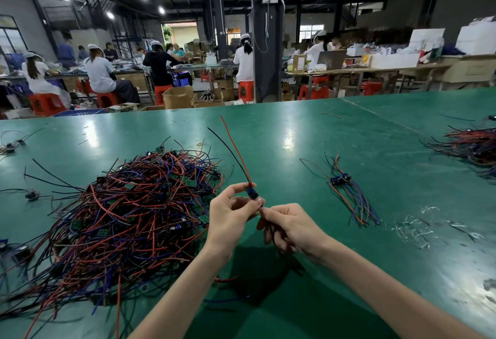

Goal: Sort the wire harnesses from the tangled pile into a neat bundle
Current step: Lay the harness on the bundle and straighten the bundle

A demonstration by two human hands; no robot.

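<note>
- The left hand [230, 214] is raised above the table with the palm turned toward the person and the fingers curled. Thumb and forefinger pinch the small blue plastic connector [251, 193] of one wire harness.
- The right hand [291, 228] sits just beside it, fingertips meeting the lower side of the same connector. Its fingers are curled round the dark trailing wires [276, 242] that hang beneath the palm, so both hands are closed on the one harness.
- A thin red lead [234, 145] and a thin black lead [226, 147] rise from the connector, up and to the left, free in the air. Judgement: the harness is held clear of the table so that its leads can be straightened and aligned — the connector serves as the reference end.
- The tangled pile of red, blue and black wire harnesses [128, 210] lies to the left, just beside the left forearm. It is the source stock and is large.
- The small neat bundle of harnesses with blue connectors [346, 185] lies to the right of the hands, well apart from the pile, connectors grouped together. Judgement: this placement keeps sorted stock away from unsorted stock, and the task is at an early stage.
- The smooth green work table [295, 129] carries both. A second heap of red and dark wires [472, 145] lies near its far right.
</note>
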